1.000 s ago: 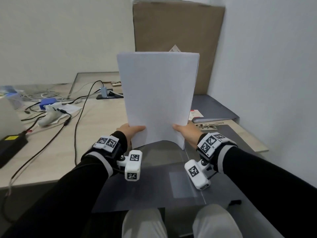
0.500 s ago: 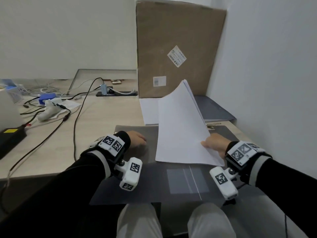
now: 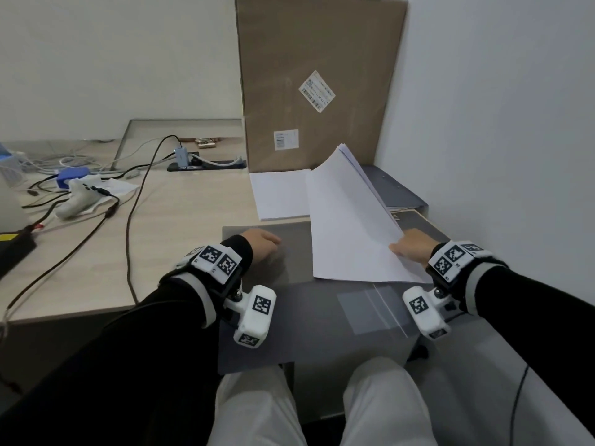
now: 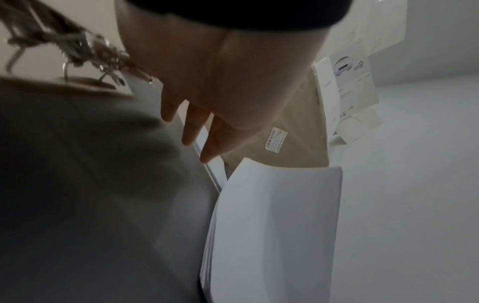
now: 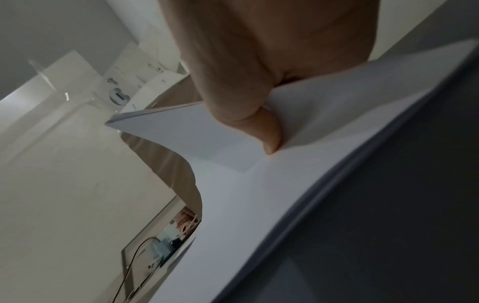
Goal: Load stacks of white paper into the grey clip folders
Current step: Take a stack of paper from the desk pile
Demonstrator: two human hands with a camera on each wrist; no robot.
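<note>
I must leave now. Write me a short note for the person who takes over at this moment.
Right hand pinches the near corner of the paper stack, tilted up over the open grey folder.
Left hand rests on the folder, holding nothing.
Spare paper and a second folder lie behind.
Done: stack brought to the folder.
Left: lay it flat, clip it, load the rest.

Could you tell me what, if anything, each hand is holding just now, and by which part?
The right hand pinches the paper stack at its near right corner, thumb on top. The left hand holds nothing; it rests on the grey folder.
</note>
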